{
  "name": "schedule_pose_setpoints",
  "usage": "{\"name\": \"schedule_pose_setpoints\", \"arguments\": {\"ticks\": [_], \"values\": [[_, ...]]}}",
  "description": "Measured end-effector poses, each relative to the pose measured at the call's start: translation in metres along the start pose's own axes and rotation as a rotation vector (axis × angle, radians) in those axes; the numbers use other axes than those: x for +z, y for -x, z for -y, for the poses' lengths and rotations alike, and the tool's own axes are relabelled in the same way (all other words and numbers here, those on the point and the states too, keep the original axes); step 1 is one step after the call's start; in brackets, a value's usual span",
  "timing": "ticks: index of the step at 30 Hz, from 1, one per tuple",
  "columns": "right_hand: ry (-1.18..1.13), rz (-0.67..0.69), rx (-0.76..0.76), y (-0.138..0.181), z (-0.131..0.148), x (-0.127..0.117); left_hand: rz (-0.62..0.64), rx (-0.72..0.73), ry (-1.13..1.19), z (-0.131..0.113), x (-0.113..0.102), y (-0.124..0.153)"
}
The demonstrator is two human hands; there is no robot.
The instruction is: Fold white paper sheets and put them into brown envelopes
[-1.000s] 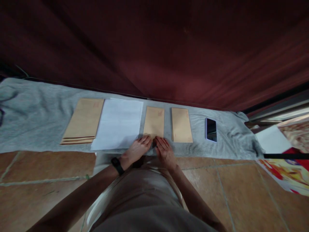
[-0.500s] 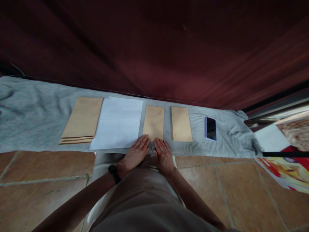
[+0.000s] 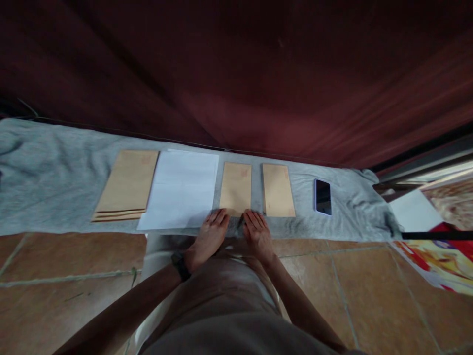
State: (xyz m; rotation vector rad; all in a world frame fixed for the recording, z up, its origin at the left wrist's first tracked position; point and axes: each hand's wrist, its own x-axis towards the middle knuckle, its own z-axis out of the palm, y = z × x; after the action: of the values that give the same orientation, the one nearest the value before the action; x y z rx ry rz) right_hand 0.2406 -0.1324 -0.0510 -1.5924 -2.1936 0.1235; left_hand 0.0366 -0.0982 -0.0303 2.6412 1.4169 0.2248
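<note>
Both of our hands lie open and flat, palms down, gripping nothing: our left hand (image 3: pixel 209 236) and right hand (image 3: pixel 257 234) sit side by side, fingertips touching the near short edge of the middle envelope (image 3: pixel 235 189), one hand toward each corner. We judge that this spread pins it flat against the soft surface, and the fabric puckers a little between our hands.

Behind everything hangs a dark red curtain (image 3: pixel 258 74). Below it a grey cloth (image 3: pixel 48 182) stretches across the tiled floor (image 3: pixel 55 256) and carries the whole row, so the paper goods stay off the tiles. On it we count one pile of white sheets (image 3: pixel 181 190), how many we cannot tell. To its left is one stack of envelopes (image 3: pixel 127 185) with at least three edges fanned at the near end. Two single brown envelopes lie apart: the middle one and a second envelope (image 3: pixel 278 190) just to its right. One phone (image 3: pixel 322 196) lies face up beyond that. A dark watch (image 3: pixel 181 264) circles our left wrist.
</note>
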Motion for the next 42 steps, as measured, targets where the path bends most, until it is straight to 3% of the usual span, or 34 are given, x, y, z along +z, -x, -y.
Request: {"name": "schedule_pose_setpoints", "arguments": {"ticks": [7, 24, 42], "values": [[-0.064, 0.073, -0.081, 0.000, 0.017, 0.010, 0.001, 0.006, -0.018, -0.005, 0.002, 0.007], [-0.002, 0.017, 0.004, 0.004, 0.025, 0.020, -0.054, 0.150, -0.052, 0.001, 0.016, 0.007], [0.033, -0.053, -0.002, -0.004, 0.027, 0.031, -0.097, 0.092, -0.062, -0.005, 0.019, -0.001]]}}
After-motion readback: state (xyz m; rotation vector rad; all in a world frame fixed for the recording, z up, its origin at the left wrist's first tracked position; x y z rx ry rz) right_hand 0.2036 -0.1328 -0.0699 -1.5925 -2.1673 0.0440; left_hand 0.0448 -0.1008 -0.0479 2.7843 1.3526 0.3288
